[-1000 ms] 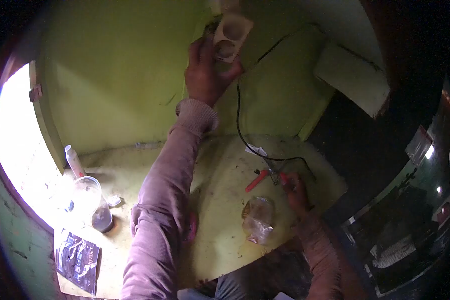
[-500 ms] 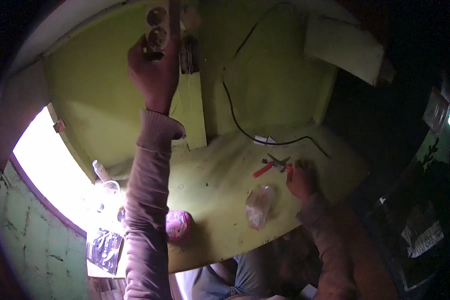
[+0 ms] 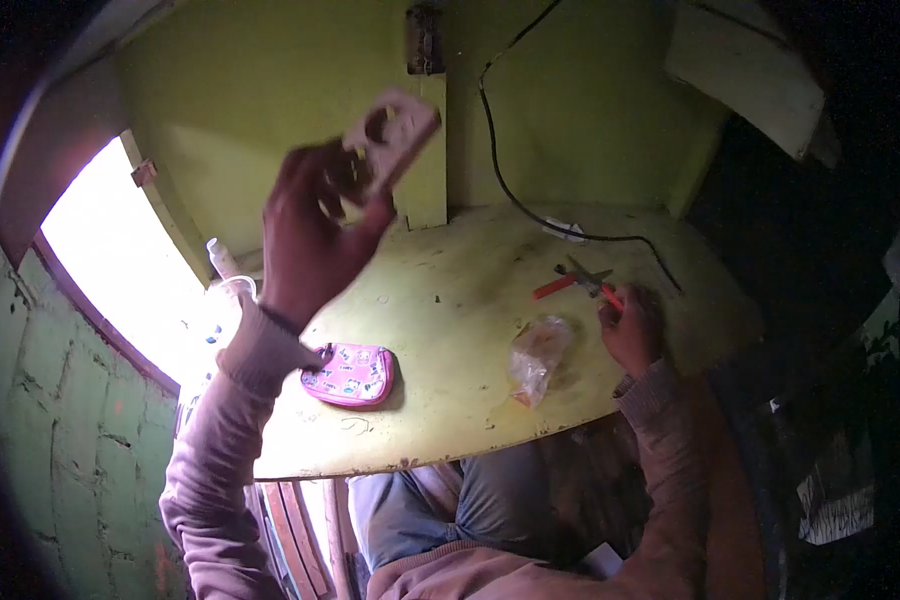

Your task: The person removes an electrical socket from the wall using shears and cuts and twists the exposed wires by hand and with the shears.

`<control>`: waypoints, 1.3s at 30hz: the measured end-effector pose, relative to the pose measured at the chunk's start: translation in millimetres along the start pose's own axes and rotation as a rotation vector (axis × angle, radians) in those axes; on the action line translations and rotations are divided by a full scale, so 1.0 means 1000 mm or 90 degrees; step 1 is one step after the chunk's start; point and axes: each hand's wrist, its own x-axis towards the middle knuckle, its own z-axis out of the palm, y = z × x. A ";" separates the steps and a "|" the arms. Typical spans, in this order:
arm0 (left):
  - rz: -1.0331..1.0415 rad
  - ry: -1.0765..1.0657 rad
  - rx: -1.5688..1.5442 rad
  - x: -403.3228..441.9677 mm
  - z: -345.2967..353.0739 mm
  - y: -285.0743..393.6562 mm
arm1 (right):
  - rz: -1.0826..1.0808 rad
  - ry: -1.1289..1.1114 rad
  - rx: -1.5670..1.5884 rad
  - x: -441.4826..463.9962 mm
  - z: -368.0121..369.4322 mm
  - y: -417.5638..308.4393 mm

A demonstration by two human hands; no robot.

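Note:
My left hand (image 3: 315, 225) is raised above the table's left part, its fingers wrapped round a pale socket faceplate (image 3: 402, 140) with round openings, held tilted. On the tabletop at the right, my right hand (image 3: 633, 325) is closed on one handle of red-handled pliers (image 3: 582, 280); the pliers' jaws are spread. A clear plastic bag (image 3: 540, 358) with something inside lies just left of my right hand. Below my left hand sits a pink patterned zip pouch (image 3: 350, 374).
A black cable (image 3: 500, 175) hangs down the green wall and runs onto the table (image 3: 450, 420). A dark box (image 3: 424, 40) is fixed on a wall post. A white bottle (image 3: 220, 258) and a clear cup stand at the left beside the bright opening.
My left hand has come down and away from the wall post with the faceplate, and the dark box shows uncovered. The view has shifted; the pink pouch shows fully. My right hand remains at the pliers.

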 end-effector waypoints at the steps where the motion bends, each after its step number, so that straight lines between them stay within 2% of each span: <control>1: -0.002 -0.001 0.004 -0.013 -0.004 0.002 | -0.012 -0.020 0.008 0.000 -0.002 0.000; 3: -0.017 -0.121 0.044 -0.037 -0.010 0.002 | -0.015 -0.012 0.016 -0.002 0.001 0.001; 7: -0.065 -0.164 0.021 -0.074 -0.007 -0.016 | -0.047 0.014 -0.007 -0.008 0.013 0.015; 9: -0.359 -0.240 -0.175 -0.085 -0.007 -0.031 | -0.045 -0.014 -0.002 -0.007 0.006 0.015; 11: -0.418 -0.267 -0.199 -0.086 -0.006 -0.037 | -0.047 -0.032 0.005 -0.005 -0.002 0.007; 14: -0.513 -0.319 -0.280 -0.089 -0.007 -0.048 | 0.022 -0.067 0.029 -0.007 -0.004 0.001; 16: -0.581 -0.429 -0.255 -0.094 -0.004 -0.065 | -0.013 -0.060 0.020 -0.006 -0.003 0.006; 17: -0.584 -0.430 -0.253 -0.096 -0.001 -0.070 | -0.013 -0.063 0.022 -0.007 -0.003 0.006; 19: -0.745 -0.351 -0.327 -0.099 0.006 -0.077 | 0.006 -0.095 -0.011 -0.006 -0.003 0.006; 21: -0.756 -0.356 -0.305 -0.093 0.002 -0.077 | -0.003 -0.085 -0.019 -0.007 -0.009 -0.001; 23: -0.816 -0.475 -0.391 -0.085 -0.008 -0.085 | -0.012 -0.075 -0.029 -0.006 -0.012 -0.003; 24: -0.816 -0.476 -0.391 -0.091 -0.002 -0.096 | -0.015 -0.079 -0.036 -0.005 -0.012 -0.002; 26: -0.878 -0.348 -0.363 -0.106 0.013 -0.115 | -0.016 -0.086 -0.045 -0.005 -0.012 -0.003; 27: -0.881 -0.349 -0.364 -0.107 0.012 -0.120 | -0.014 -0.085 -0.049 -0.006 -0.012 -0.003; 29: -0.696 -0.494 -0.152 -0.105 0.008 -0.124 | -0.013 -0.085 -0.054 -0.006 -0.010 -0.002; 30: -0.698 -0.495 -0.154 -0.103 0.006 -0.121 | -0.027 -0.073 -0.054 -0.006 -0.009 -0.001; 32: -0.808 -0.470 -0.271 -0.101 0.005 -0.113 | -0.041 -0.064 -0.056 -0.005 -0.009 -0.001; 35: -0.859 -0.427 -0.279 -0.101 0.007 -0.110 | -0.048 -0.063 -0.053 -0.004 -0.011 -0.002; 39: -0.795 -0.341 -0.289 -0.089 0.001 -0.083 | -0.059 -0.060 -0.078 -0.003 -0.011 -0.002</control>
